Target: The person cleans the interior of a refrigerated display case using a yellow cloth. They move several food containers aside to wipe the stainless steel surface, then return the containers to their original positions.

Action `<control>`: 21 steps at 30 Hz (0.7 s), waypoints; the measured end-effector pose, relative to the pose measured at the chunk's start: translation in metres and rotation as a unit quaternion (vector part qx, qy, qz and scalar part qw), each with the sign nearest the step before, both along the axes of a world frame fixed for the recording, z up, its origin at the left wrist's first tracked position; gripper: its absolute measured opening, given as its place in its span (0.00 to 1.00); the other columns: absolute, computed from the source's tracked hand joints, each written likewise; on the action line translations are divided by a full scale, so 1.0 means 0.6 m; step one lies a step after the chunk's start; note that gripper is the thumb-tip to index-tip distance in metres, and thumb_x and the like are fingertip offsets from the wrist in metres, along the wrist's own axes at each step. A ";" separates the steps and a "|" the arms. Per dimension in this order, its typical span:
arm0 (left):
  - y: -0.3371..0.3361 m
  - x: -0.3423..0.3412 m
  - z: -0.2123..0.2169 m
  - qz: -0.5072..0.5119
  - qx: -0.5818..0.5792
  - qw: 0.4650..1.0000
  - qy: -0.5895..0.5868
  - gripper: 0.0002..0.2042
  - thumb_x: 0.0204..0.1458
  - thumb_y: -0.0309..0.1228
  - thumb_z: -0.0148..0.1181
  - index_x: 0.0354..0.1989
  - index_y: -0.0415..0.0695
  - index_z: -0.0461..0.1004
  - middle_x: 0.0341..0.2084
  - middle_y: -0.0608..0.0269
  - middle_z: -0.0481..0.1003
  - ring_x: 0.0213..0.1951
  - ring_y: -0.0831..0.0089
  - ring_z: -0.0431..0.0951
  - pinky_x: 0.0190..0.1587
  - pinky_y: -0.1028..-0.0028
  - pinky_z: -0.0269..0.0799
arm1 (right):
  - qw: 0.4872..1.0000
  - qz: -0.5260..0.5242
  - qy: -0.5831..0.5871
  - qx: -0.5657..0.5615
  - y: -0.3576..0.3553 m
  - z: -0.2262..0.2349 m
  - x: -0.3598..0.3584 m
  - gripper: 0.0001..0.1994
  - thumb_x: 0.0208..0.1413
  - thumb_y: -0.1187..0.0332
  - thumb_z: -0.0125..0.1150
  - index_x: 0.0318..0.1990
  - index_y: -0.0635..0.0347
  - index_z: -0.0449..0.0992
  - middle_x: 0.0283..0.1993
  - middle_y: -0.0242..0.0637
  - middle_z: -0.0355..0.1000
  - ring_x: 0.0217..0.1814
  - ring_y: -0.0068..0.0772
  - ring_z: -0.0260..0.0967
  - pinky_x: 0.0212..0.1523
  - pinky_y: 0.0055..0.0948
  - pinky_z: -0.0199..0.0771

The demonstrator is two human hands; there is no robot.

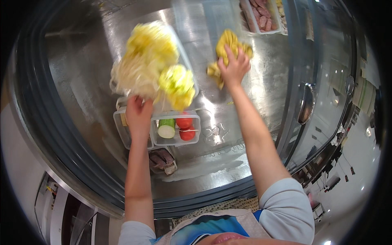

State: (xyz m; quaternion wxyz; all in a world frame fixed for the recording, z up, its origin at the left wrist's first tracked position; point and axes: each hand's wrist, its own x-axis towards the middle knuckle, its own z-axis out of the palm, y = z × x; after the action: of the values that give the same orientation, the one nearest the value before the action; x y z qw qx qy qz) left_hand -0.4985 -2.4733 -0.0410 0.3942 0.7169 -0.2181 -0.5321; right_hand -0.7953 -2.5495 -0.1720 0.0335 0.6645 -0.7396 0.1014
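A yellow cloth (228, 44) lies bunched on the metal surface, and my right hand (235, 67) presses down on it with curled fingers. To the left, my left hand (139, 112) grips the near end of a clear plastic tub (182, 49). Yellow-green leafy vegetables (151, 41) heap over its rim, partly wrapped in a thin clear plastic bag (132, 75); this load is blurred. My left fingertips are partly hidden at the bag's edge. Just right of that wrist, a clear container (175, 143) holds a cut green-skinned vegetable (166, 128) and two tomatoes (185, 125).
Another clear container (122, 134) sits partly under my left forearm. Nearer me is a small container with dark sliced meat (162, 158). A tub of pinkish meat pieces (263, 16) stands at the far right. Grey ridged rails (196, 197) border the steel surface (220, 122).
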 end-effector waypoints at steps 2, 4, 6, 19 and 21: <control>-0.075 -0.049 -0.040 -0.063 -0.050 0.997 0.010 0.15 0.48 0.23 0.56 0.45 0.35 0.66 0.40 0.55 0.73 0.41 0.75 0.73 0.38 0.79 0.69 | 1.000 -0.007 -0.006 0.014 0.108 0.003 -0.017 0.25 0.41 0.52 0.57 0.52 0.31 0.71 0.56 0.34 0.58 0.57 0.45 0.52 0.55 0.52 0.50; -0.145 -0.110 -0.087 -0.123 -0.071 0.987 -0.078 0.18 0.45 0.27 0.58 0.45 0.34 0.67 0.39 0.52 0.74 0.41 0.68 0.75 0.42 0.72 0.69 | 1.000 -0.017 -0.020 0.017 0.164 0.008 -0.030 0.25 0.40 0.53 0.57 0.52 0.32 0.71 0.57 0.35 0.57 0.57 0.46 0.51 0.56 0.52 0.48; -0.208 -0.181 -0.115 -0.155 -0.074 0.979 -0.108 0.17 0.42 0.32 0.58 0.42 0.39 0.69 0.32 0.54 0.75 0.36 0.64 0.75 0.40 0.70 0.68 | 0.998 -0.030 -0.049 0.014 0.182 0.012 -0.031 0.25 0.38 0.53 0.58 0.51 0.32 0.71 0.58 0.35 0.57 0.58 0.46 0.51 0.57 0.52 0.47; -0.350 -0.319 -0.162 -0.195 -0.098 0.965 -0.143 0.17 0.45 0.29 0.60 0.42 0.34 0.67 0.32 0.55 0.74 0.21 0.73 0.76 0.26 0.75 0.72 | 0.995 -0.038 -0.092 -0.004 0.186 0.001 -0.035 0.25 0.39 0.52 0.58 0.51 0.32 0.71 0.60 0.33 0.57 0.60 0.46 0.50 0.58 0.57 0.43; -0.351 -0.320 -0.157 -0.172 -0.106 0.976 -0.085 0.18 0.46 0.29 0.60 0.44 0.34 0.66 0.35 0.54 0.73 0.23 0.73 0.76 0.26 0.75 0.73 | 0.995 -0.039 -0.090 -0.002 0.186 0.001 -0.035 0.25 0.39 0.52 0.58 0.51 0.31 0.71 0.61 0.33 0.56 0.60 0.46 0.49 0.58 0.58 0.43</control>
State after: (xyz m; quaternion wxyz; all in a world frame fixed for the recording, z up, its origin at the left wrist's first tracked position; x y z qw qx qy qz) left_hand -0.6907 -2.6836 -0.1349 0.3503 0.6656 -0.4260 -0.5028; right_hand -0.8163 -2.4378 -0.1715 -0.0279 0.6230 -0.7651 0.1604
